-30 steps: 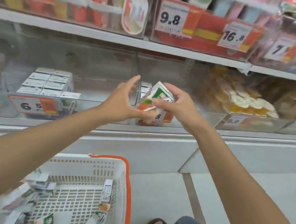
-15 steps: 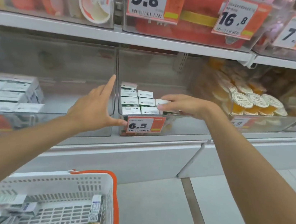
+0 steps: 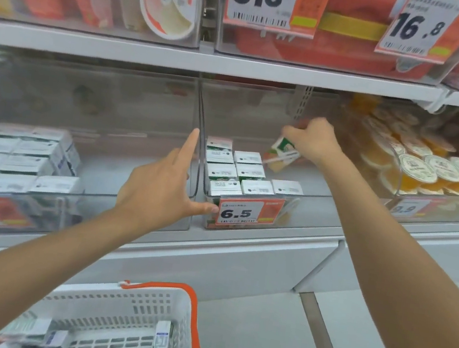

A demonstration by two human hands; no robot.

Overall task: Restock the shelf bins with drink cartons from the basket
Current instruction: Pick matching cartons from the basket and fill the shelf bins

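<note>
My right hand [image 3: 311, 139] grips a green-and-orange drink carton [image 3: 282, 154], tilted with its straw side facing me, inside the clear middle shelf bin [image 3: 316, 214]. It hangs behind and to the right of the white-topped cartons [image 3: 234, 171] standing in rows at the bin's left. My left hand [image 3: 162, 185] is open at the bin's left front corner. Its thumb touches the front wall beside the 6.5 price tag [image 3: 249, 211] and its index finger points up along the divider. The white basket [image 3: 129, 303] with an orange handle sits below, holding loose cartons [image 3: 162, 340].
The left bin holds several grey-white cartons [image 3: 20, 158]. A bin of orange jelly cups [image 3: 415, 169] stands to the right. An upper shelf edge [image 3: 236, 65] runs above the bins, with tagged products on it. Grey floor [image 3: 259, 338] lies right of the basket.
My right hand rose from the front row and moved back and right, now holding a tilted carton. A carton stands at the front row's right end. The left hand stayed at the bin corner.
</note>
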